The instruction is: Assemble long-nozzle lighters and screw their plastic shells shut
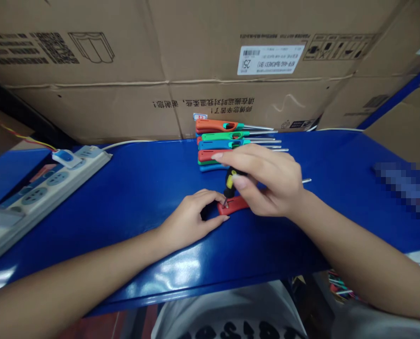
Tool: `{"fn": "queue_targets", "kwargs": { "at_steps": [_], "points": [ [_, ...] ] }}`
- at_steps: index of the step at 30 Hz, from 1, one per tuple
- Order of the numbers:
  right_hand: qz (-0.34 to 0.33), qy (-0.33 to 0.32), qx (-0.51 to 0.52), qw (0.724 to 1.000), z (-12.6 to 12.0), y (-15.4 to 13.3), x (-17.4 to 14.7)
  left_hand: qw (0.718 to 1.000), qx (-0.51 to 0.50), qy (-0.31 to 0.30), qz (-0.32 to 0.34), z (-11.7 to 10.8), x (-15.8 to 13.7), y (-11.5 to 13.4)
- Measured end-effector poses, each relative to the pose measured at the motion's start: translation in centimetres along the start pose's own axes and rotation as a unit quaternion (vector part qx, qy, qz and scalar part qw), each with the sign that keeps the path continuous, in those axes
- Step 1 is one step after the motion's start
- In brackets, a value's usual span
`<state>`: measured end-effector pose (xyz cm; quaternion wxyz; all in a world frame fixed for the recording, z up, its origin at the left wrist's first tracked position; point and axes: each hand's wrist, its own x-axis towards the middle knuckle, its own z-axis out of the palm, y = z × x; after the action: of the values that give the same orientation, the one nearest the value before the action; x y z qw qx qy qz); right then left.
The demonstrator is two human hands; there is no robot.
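On the blue table lies a red long-nosed gas lighter (234, 204), its handle end toward the left. My left hand (196, 215) pinches that end between thumb and fingers. In my right hand (271, 179) is a short black-and-yellow screwdriver (230, 182), held upright with its tip on the lighter's handle near the left fingertips. The right hand covers the middle of the lighter; part of its metal tube shows beyond. Just behind, a stack of orange, green, blue and red lighters (219, 144) lies with the metal tubes pointing right.
A white power strip (60, 183) with a plug in it runs along the left of the blue table (139, 179). Large cardboard boxes (125, 108) stand upright along the back. Below the front edge at right, a container holds several more lighters (340, 286).
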<state>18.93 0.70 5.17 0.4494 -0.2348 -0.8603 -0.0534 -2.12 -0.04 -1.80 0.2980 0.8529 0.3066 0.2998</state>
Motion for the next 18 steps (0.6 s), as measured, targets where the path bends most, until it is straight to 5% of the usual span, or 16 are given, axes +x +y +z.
{"fn": "queue_targets", "kwargs": {
  "at_steps": [6, 9, 14, 18],
  "points": [
    [0.142, -0.055, 0.258, 0.954, 0.20, -0.35, 0.38, 1.000, -0.002, -0.006, -0.007, -0.14, 0.21, 0.25],
    [0.126, -0.010, 0.227, 0.966, 0.45, -0.30, 0.47, 1.000, -0.008, -0.004, -0.006, -0.09, 0.16, 0.13],
    [0.025, 0.046, 0.013, 0.999, 0.38, 0.01, 0.23, 1.000, -0.016, -0.008, -0.006, -0.04, 0.05, 0.10],
    [0.083, -0.014, 0.141, 0.986, 0.12, 0.06, 0.22, 1.000, -0.008, -0.003, -0.006, -0.12, 0.10, 0.21]
  ]
}}
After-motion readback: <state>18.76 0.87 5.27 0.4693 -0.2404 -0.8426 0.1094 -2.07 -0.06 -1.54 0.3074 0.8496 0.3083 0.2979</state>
